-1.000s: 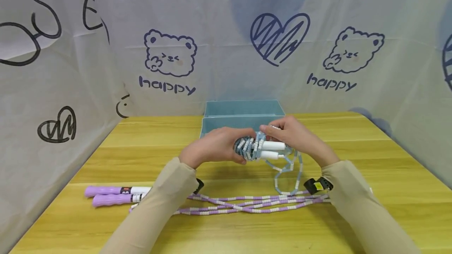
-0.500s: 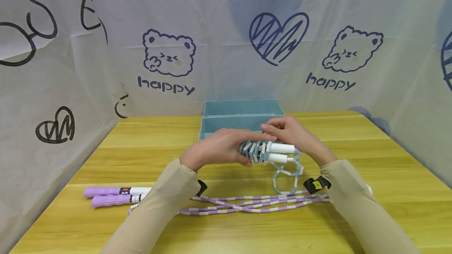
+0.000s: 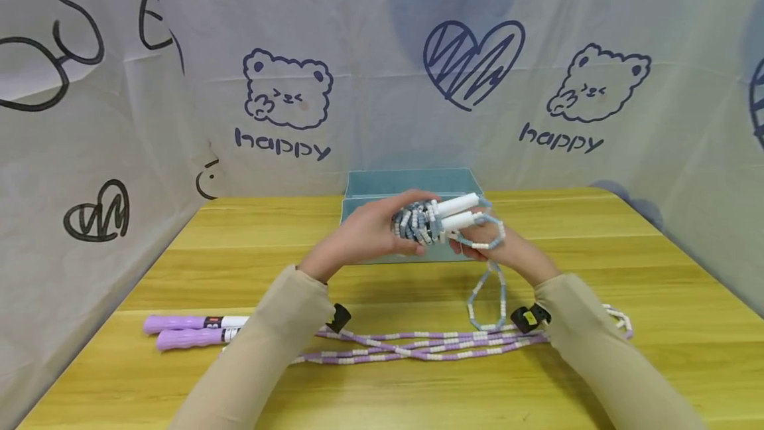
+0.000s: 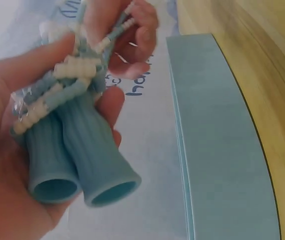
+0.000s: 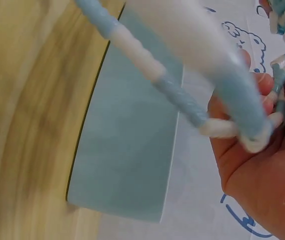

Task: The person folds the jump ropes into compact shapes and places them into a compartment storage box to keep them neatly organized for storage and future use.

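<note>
My left hand [image 3: 370, 234] grips a blue-and-white beaded jump rope [image 3: 416, 223], its cord wound round the paired handles. Two flared blue handle ends [image 4: 107, 192] poke out of the palm in the left wrist view, and white handle sections [image 3: 458, 206] point right in the head view. Just behind the bundle, my right hand [image 3: 501, 247] has its fingers curled round a strand of the beaded cord [image 5: 279, 82]. A loose loop [image 3: 471, 300] dangles below the hands. In the head view the bundle partly hides the right fingers.
A light blue bin [image 3: 412, 182] stands at the back of the wooden table, directly behind the hands. A purple-and-white beaded jump rope [image 3: 430, 350] lies stretched across the front, its purple handles [image 3: 185, 338] at left. Printed cloth [image 3: 382, 118] hangs behind.
The left hand and bundle have risen and tilted, the white handle sections now pointing up to the right. The right hand has moved from above the bundle to lower behind it.
</note>
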A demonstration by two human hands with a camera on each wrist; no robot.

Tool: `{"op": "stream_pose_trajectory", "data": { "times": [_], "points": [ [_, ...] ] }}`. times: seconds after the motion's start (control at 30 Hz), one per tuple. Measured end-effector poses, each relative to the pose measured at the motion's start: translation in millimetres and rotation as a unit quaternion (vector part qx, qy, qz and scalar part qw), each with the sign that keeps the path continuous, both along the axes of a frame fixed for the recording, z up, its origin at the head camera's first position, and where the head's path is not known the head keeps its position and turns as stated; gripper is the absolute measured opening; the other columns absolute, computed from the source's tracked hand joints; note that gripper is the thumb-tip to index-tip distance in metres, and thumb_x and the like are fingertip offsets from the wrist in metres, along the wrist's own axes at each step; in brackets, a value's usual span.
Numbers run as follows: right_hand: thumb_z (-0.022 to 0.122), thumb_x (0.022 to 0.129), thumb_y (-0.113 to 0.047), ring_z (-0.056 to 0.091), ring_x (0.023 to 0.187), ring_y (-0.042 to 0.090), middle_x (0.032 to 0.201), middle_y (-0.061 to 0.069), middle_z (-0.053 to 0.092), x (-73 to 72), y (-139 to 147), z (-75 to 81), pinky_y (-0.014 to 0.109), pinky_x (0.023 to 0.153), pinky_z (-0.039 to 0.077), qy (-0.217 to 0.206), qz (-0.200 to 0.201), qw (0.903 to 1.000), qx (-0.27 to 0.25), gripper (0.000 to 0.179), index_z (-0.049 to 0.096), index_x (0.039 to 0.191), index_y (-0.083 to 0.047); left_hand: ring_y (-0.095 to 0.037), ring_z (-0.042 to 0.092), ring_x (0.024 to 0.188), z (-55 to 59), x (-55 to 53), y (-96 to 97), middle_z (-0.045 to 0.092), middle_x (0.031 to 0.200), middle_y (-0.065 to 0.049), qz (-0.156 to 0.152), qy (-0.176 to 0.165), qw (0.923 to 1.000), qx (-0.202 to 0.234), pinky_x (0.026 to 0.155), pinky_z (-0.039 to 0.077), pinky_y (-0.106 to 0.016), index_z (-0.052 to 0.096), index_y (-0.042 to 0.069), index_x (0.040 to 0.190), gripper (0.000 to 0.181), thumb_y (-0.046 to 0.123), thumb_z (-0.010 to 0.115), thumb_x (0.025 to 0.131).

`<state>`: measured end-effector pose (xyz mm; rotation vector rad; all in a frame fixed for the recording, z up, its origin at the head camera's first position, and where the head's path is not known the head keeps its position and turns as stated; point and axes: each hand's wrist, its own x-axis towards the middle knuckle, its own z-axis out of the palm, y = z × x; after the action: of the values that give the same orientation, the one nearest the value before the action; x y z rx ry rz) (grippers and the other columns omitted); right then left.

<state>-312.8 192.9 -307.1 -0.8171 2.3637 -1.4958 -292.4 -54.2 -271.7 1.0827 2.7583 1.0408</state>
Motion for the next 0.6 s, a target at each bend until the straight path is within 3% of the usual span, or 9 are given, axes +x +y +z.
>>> {"op": "stream_pose_trajectory", "data": {
  "times": [0.03,0.13,0.27,0.43,0.6],
  "points": [
    [0.035,0.109,-0.025,0.039,0.043,0.01,0.07,0.009,0.057,-0.8,-1,-1.5,0.025,0.041,0.034,-0.021,-0.003,0.9998,0.001,0.04,0.062,0.094,0.001,-0.016,0.062,0.084,0.5,-0.5,-1.0,0.059,0.119,0.001,0.013,-0.012,0.9998,0.011,0.068,0.053,-0.034,0.042,0.044,0.144,0.074,0.029,0.082,0.082],
    [0.031,0.109,-0.036,0.034,0.041,0.012,0.073,0.015,0.057,-2.1,-1,-4.7,0.028,0.039,0.033,0.007,-0.006,0.999,0.043,0.047,0.06,0.103,0.001,-0.019,0.065,0.073,1.2,-1.8,-3.5,0.06,0.11,-0.003,0.048,-0.039,0.9971,0.045,0.061,0.055,-0.035,0.042,0.041,0.144,0.072,0.027,0.08,0.084],
    [0.031,0.108,-0.039,0.036,0.042,0.013,0.073,0.016,0.058,-2.3,-2,-4.1,0.029,0.039,0.035,0.012,-0.005,0.9985,0.052,0.048,0.061,0.104,-0.001,-0.021,0.065,0.064,1.6,-3.3,-4.8,0.06,0.106,-0.005,0.091,-0.039,0.9936,0.054,0.056,0.054,-0.035,0.042,0.036,0.146,0.071,0.027,0.079,0.086],
    [0.04,0.108,-0.03,0.037,0.042,0.015,0.072,0.012,0.06,4.0,-1,8.3,0.03,0.043,0.039,0.027,0.015,0.9927,0.117,0.034,0.063,0.108,-0.004,-0.018,0.06,0.069,-0.6,-6.1,-4.6,0.064,0.101,-0.002,0.147,0.032,0.9886,0.003,0.055,0.049,-0.034,0.043,0.032,0.146,0.07,0.03,0.078,0.085],
    [0.047,0.105,-0.021,0.037,0.043,0.014,0.07,0.006,0.06,17.8,-5,26.1,0.03,0.045,0.038,0.044,0.028,0.9758,0.212,0.026,0.064,0.118,-0.006,-0.018,0.052,0.058,-3.4,-7.0,-5.1,0.061,0.082,0.002,0.19,0.09,0.9761,-0.055,0.047,0.041,-0.034,0.044,0.032,0.145,0.069,0.033,0.078,0.085]
  ]
}}
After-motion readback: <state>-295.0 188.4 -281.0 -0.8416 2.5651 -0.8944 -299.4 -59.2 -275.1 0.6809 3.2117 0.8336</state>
